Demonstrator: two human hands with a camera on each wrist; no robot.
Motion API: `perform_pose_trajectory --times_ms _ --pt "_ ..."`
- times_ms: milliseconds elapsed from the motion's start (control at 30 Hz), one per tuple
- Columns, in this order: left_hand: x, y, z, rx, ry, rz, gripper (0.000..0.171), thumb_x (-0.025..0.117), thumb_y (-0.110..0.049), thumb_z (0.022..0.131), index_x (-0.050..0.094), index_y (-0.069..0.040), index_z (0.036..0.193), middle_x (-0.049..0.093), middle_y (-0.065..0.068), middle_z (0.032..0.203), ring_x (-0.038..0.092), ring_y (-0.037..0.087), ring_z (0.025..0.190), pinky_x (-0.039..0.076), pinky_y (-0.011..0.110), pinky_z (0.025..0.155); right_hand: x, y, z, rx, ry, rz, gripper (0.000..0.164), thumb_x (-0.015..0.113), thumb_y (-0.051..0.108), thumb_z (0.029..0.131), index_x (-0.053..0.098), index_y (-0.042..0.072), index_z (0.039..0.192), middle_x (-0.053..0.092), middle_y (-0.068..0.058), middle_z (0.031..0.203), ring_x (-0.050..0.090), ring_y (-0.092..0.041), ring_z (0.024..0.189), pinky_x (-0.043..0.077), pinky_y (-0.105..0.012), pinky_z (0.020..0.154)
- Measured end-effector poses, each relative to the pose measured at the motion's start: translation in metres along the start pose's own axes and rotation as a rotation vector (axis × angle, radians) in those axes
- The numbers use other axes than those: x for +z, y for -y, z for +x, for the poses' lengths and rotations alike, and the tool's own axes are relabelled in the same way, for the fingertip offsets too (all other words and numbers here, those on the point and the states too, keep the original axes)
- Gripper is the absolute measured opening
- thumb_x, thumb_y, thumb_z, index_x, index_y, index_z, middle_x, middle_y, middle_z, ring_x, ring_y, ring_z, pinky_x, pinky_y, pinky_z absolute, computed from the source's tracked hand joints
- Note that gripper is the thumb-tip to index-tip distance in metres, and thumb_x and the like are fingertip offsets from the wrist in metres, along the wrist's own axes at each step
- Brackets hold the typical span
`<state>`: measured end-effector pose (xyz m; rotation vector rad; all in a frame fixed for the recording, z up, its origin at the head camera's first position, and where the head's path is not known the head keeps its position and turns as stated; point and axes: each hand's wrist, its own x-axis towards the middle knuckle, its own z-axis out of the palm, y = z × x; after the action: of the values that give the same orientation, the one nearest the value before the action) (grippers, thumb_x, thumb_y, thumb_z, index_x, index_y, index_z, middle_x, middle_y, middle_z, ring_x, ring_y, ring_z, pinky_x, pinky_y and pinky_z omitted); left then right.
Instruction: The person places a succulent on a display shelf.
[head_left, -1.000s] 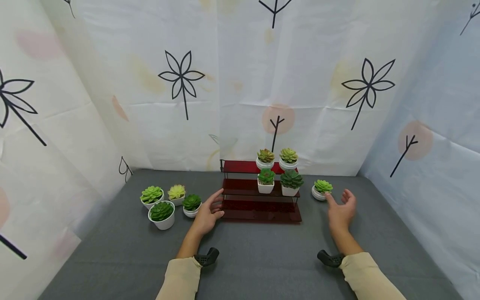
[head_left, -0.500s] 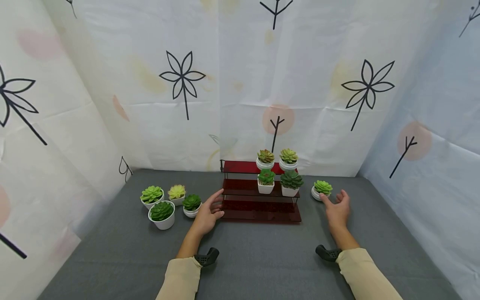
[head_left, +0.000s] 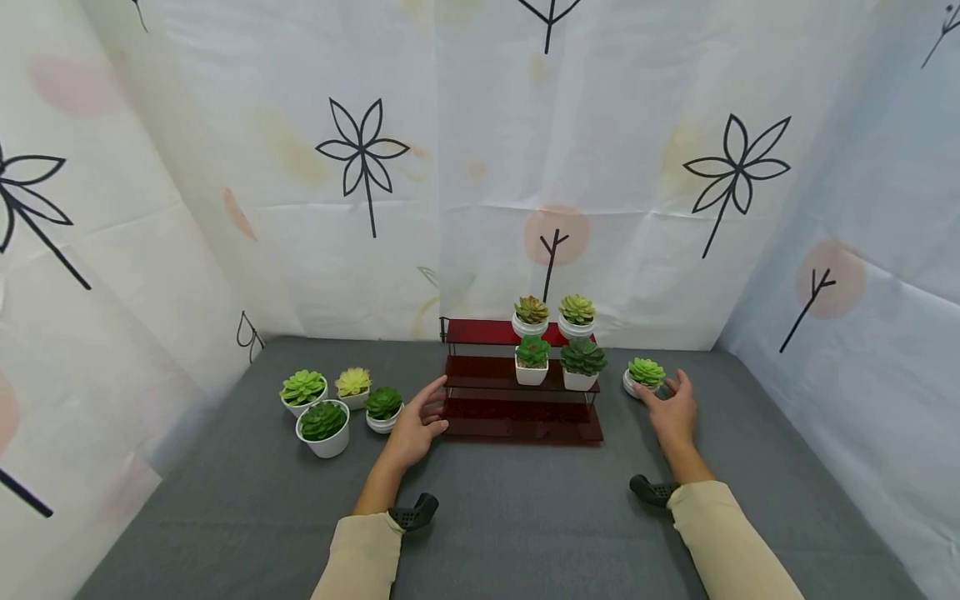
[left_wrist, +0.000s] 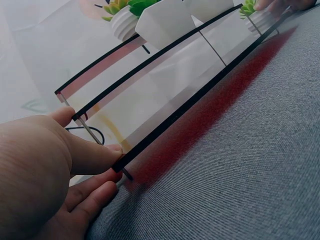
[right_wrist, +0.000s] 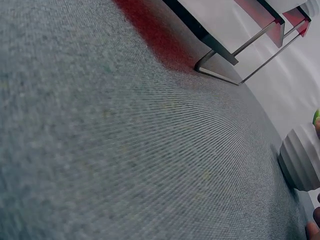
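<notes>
My left hand point(head_left: 411, 432) is at the left end of a dark red three-tier display shelf point(head_left: 517, 429). In the left wrist view, the thumb point(left_wrist: 107, 152) presses on the bottom tier's corner while other fingers curl beneath, pinching it. My right hand point(head_left: 673, 417) is beside a light green succulent point(head_left: 646, 372) in a ribbed white pot point(right_wrist: 302, 159), standing on the table to the right of the shelf. Its thumb reaches the pot's near side. The other fingers are spread to the right, apart from the pot. Most of this hand is outside the right wrist view.
Two potted succulents stand on the top tier, including a reddish-green one point(head_left: 531, 311); two more, including a dark green one point(head_left: 582, 358), stand on the middle tier. Several others, including a large white-potted one point(head_left: 324, 427), cluster on the grey tabletop point(head_left: 525, 525) at left. Patterned cloth point(head_left: 480, 150) encloses the table.
My right hand has moved left and slightly forward, bringing its thumb against the potted succulent at right. The left hand stays at the shelf's end.
</notes>
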<state>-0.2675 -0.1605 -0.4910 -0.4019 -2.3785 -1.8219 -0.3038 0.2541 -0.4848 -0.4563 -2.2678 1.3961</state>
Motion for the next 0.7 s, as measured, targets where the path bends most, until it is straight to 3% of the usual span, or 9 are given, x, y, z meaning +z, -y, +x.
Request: perform_pose_trajectory --times_ms 267,533,700 --pt "-0.0001 -0.0010 0.0002 -0.028 0.002 -0.007 0.075 0.063 0.017 0.085 0.043 -0.018 0.149 0.052 0.019 0.134 0.053 0.036 0.119 0.044 0.051 0.098 0.0022 0.0028 -0.0003 0.010 0.005 -0.021 0.081 0.071 0.019 0.089 0.023 -0.005 0.150 0.043 -0.031 0.140 0.037 -0.043 0.131 0.031 -0.054 0.105" --pt "-0.0013 -0.0003 0.0004 0.013 0.013 0.003 0.075 0.062 0.018 0.085 0.040 -0.012 0.150 0.051 0.024 0.134 0.052 0.041 0.119 0.043 0.054 0.097 0.0049 0.0005 0.0001 0.016 -0.016 -0.051 0.068 0.070 0.020 0.090 0.037 -0.008 0.143 0.048 -0.032 0.135 0.044 -0.042 0.126 0.037 -0.053 0.101" --pt "-0.0013 0.0007 0.0008 -0.012 0.013 -0.006 0.075 0.062 0.017 0.085 0.040 -0.014 0.150 0.051 0.021 0.135 0.052 0.039 0.120 0.042 0.052 0.099 0.0051 0.0013 0.0009 0.002 -0.019 -0.083 0.063 0.071 0.019 0.090 0.043 -0.009 0.138 0.050 -0.032 0.133 0.046 -0.042 0.124 0.036 -0.053 0.101"
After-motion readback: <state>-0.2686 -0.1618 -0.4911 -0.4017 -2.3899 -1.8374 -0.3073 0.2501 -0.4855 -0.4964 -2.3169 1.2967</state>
